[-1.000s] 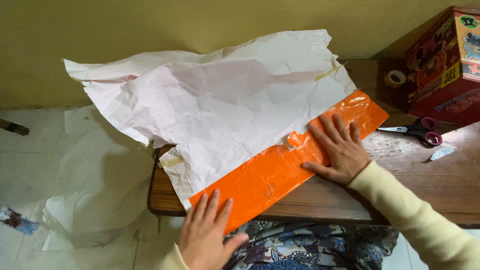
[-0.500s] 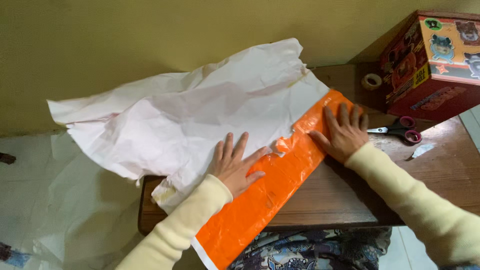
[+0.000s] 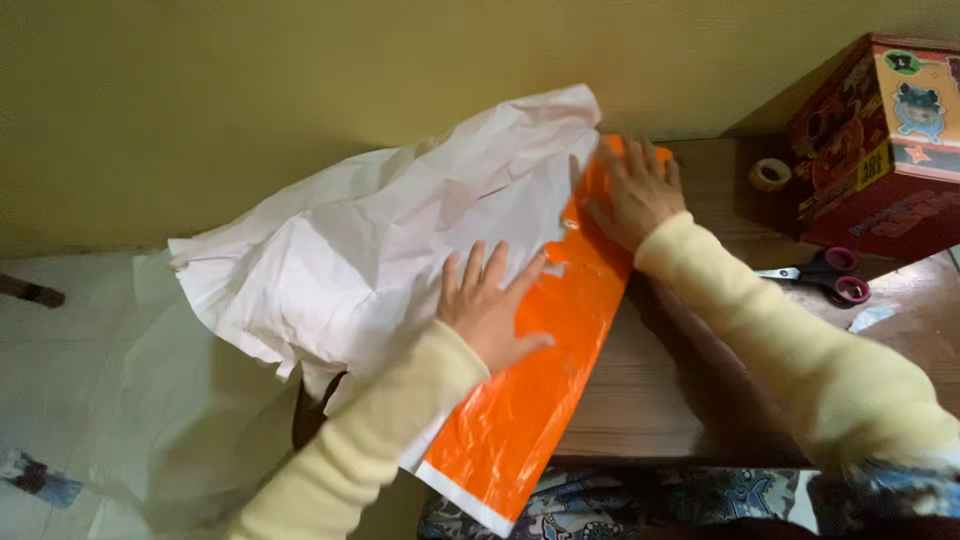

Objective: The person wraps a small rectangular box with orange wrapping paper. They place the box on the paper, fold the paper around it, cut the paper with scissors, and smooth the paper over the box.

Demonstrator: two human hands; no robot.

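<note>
A big crumpled white paper sheet (image 3: 400, 235) fills the frame's middle, overlapping an orange plastic sheet (image 3: 535, 360) that runs diagonally across the wooden table (image 3: 690, 370). The left hand (image 3: 490, 310) presses flat, fingers spread, where white meets orange; the right hand (image 3: 630, 190) lies open on the orange sheet's upper end. Pink-handled scissors (image 3: 830, 275) and a tape roll (image 3: 770, 173) sit at right.

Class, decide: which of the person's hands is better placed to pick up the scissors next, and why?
Right. The right hand lies flat on the orange sheet, nearer the scissors; the left hand presses farther away, where the white paper meets it.
</note>
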